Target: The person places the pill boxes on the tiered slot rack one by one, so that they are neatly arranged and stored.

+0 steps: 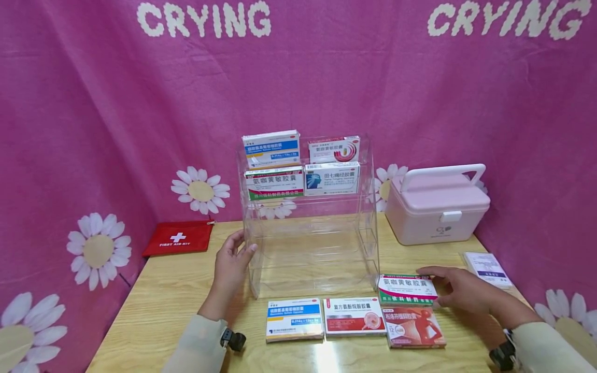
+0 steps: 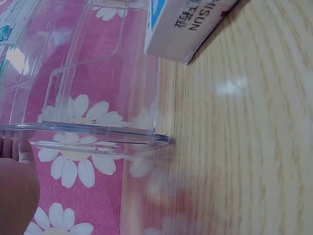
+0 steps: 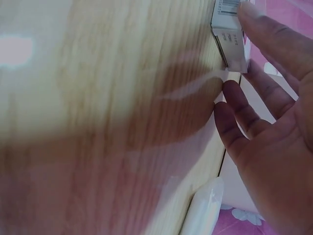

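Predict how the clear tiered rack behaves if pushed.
Probably stiff: the clear tiered rack shows no visible sag under its four medicine boxes. Likely light for its size, since its panels look thin. Might tip if pushed high up, as those boxes all sit in its upper half.

a super pink curtain is hanging behind and along both sides of a pale wood table, showing off daisies and puffy CRYING letters, while light is kinda glaring off the wood
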### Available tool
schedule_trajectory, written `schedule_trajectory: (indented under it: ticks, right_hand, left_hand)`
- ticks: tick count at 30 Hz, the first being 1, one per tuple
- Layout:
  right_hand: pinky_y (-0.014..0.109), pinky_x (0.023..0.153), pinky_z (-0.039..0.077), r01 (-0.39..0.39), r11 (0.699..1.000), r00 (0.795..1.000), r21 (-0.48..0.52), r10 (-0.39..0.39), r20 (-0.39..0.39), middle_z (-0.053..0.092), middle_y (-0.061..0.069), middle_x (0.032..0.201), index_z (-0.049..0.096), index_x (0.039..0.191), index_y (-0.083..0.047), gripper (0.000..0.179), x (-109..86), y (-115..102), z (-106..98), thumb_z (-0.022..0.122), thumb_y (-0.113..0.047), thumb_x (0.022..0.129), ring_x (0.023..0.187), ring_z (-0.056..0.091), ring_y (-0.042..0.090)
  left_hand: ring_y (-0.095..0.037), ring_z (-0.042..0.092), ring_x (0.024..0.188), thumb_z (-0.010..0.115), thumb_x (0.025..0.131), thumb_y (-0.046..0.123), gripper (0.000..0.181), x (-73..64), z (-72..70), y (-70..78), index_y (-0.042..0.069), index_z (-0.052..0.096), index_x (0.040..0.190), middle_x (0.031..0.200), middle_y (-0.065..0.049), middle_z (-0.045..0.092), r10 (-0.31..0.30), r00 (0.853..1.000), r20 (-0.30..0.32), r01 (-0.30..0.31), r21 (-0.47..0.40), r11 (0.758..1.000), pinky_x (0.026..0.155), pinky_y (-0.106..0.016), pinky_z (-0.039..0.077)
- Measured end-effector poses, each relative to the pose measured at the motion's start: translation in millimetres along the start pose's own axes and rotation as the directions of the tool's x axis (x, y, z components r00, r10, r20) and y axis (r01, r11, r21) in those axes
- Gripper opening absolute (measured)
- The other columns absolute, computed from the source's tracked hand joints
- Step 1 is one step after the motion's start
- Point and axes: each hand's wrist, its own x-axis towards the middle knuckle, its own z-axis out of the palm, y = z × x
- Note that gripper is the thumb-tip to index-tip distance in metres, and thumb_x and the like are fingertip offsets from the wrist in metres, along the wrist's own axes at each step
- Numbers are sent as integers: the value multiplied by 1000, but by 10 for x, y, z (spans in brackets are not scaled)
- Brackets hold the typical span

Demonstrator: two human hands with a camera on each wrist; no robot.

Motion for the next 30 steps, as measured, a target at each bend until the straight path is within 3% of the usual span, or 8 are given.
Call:
schedule_trajectory:
  ticks: [7,16,20,26,30]
  right_hand:
    - [72,109,52,-50,999,998,17,50,-28,62,26,149,55,158,-8,85,81,-2,-27,95,-20,83,128,64,47]
    - [49,93,65,-69,996,992,63,75,-101,54,26,141,54,158,-8,88,132,-51,19,96,-8,80,113,67,32]
    - [49,90,64,-80,995,984,51,87,-154,54,27,141,56,154,-9,82,131,-55,57,94,-4,81,111,67,34]
    - [53,93,65,-50,998,963,31,56,-262,59,26,139,62,143,-7,67,109,-48,110,92,-2,84,118,66,47]
    - [50,91,66,-47,998,953,34,56,-297,63,22,135,64,137,-9,57,103,-36,126,90,-2,86,119,66,46]
  left_hand:
    - [-36,49,155,71,105,5,54,-5,6,-12,4,51,156,162,-19,54,-14,1000,-9,14,-5,1000,119,-40,47]
    - [-35,46,157,71,106,7,55,0,14,0,5,51,157,163,-18,53,-12,1000,-17,12,6,1000,121,-43,46]
    - [-34,47,157,70,106,6,55,6,20,19,5,51,157,163,-18,52,-18,1000,-9,18,-7,1000,121,-42,46]
    - [-35,51,154,69,106,5,53,-1,27,21,7,51,157,163,-16,53,-28,1000,-11,28,-11,1000,116,-38,50]
    - [-37,51,153,71,104,2,54,4,26,6,2,52,155,160,-20,55,5,1000,-17,-5,-25,1000,114,-30,53]
